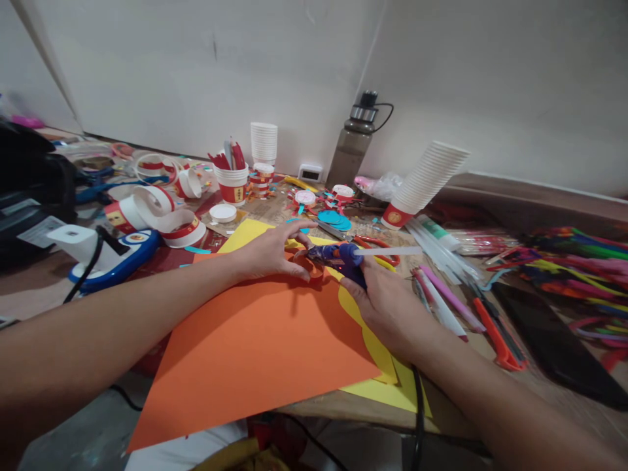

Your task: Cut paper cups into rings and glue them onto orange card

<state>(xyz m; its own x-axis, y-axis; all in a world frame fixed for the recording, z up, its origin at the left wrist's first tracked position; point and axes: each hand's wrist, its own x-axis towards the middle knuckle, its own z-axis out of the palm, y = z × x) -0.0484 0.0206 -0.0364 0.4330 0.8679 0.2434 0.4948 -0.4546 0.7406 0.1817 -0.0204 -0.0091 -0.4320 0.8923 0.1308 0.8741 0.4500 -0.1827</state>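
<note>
My right hand is wrapped round the handle of a blue hot glue gun, and a long white glue stick sticks out of its back end. The gun's nozzle points left, close to a small curved orange paper piece. My left hand holds this piece between thumb and fingers; part of it is hidden behind them. Beneath both hands lies a large orange paper sheet, with yellow paper under it.
Paper cups lean in a stack behind, beside a grey water bottle. Cut cup rings crowd the left. Scissors, a phone and colourful pipe cleaners lie right. A black cord hangs over the front edge.
</note>
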